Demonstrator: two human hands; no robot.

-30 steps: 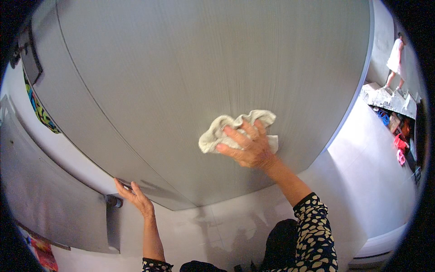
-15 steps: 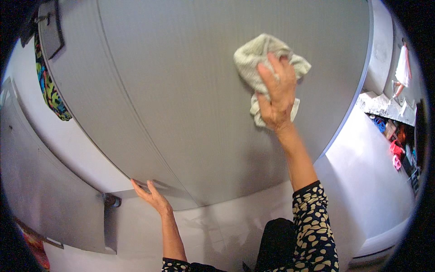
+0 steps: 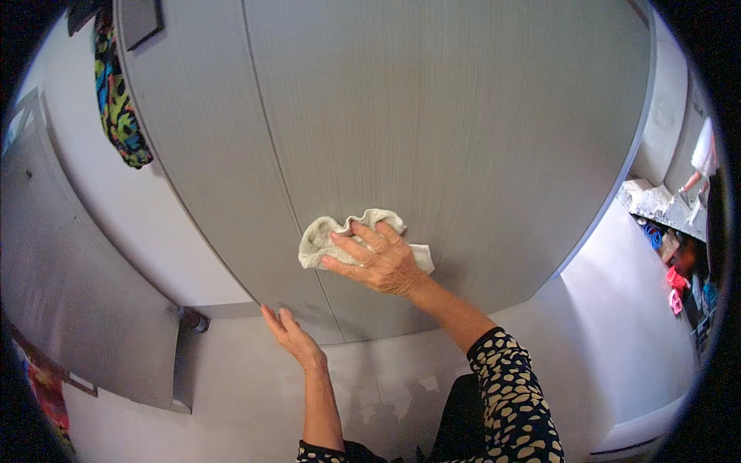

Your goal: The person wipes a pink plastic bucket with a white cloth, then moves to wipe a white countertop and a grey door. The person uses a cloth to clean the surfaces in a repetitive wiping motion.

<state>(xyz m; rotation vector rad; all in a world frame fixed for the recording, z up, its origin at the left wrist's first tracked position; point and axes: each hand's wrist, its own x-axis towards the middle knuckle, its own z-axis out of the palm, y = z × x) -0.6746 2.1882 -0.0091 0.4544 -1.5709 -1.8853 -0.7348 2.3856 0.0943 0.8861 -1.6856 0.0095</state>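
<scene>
A grey wood-grain door (image 3: pixel 494 139) with a vertical groove fills most of the view. My right hand (image 3: pixel 384 258) presses a crumpled off-white cloth (image 3: pixel 320 239) flat against its lower middle, with fingers spread over the fabric. The cloth bunches above the fingertips, and one corner sticks out beside the wrist. Lower left, my left hand (image 3: pixel 297 339) rests against the door's bottom left edge with its fingers stretched out; it holds nothing that I can see.
A dark lock plate (image 3: pixel 142 19) sits at the door's upper left. Behind it hangs a colourful patterned cloth (image 3: pixel 120 100). Another grey door (image 3: pixel 85 255) stands at the left. Piled clutter (image 3: pixel 679 262) lies under a rough ledge (image 3: pixel 664 204) at the right. Pale floor (image 3: pixel 239 378) lies below.
My right hand has slid the cloth down and to the left across the door. My left hand stays at the door's edge. The whole view has shifted slightly.
</scene>
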